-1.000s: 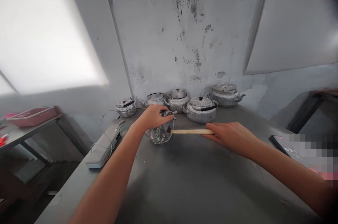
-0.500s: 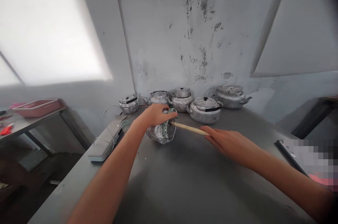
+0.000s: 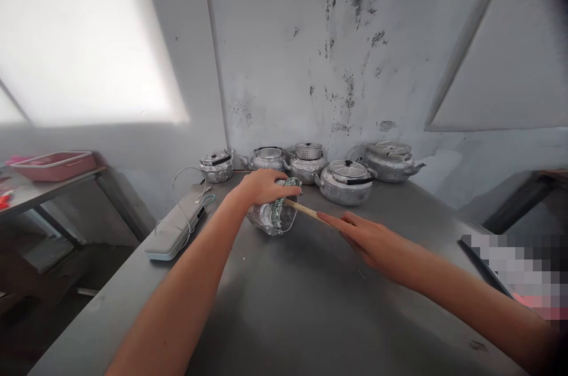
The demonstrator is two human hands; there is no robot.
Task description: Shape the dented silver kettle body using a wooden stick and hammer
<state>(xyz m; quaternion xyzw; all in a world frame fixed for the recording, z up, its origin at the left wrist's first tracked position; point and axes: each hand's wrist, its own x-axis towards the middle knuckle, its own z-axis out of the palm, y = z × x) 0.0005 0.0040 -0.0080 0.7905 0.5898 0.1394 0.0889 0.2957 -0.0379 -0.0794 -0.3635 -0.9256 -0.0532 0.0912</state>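
A silvery metal pot [image 3: 262,220] with a green-and-white patterned band lies tipped on the table, its open mouth turned to the right. My left hand [image 3: 265,187] is closed over its upper side, thumb along the band. In my right hand [image 3: 370,240] is a light wooden stick [image 3: 304,209], its far end inside the mouth of the pot. What is on that hidden end I cannot see. Just behind the pot stands a lidded kettle [image 3: 347,184] with a black handle.
More silvery kettles [image 3: 308,166] line the wall. On the left of the grey table [image 3: 284,305] lie a pale oblong case [image 3: 173,234] and a thin cable. A pink basket [image 3: 55,168] sits on a side table. A dark-edged flat object, partly blurred out, lies at the right.
My right hand has moved left, closer to the pot, and less of the stick shows outside its mouth. My left hand keeps its hold. The view has shifted slightly.
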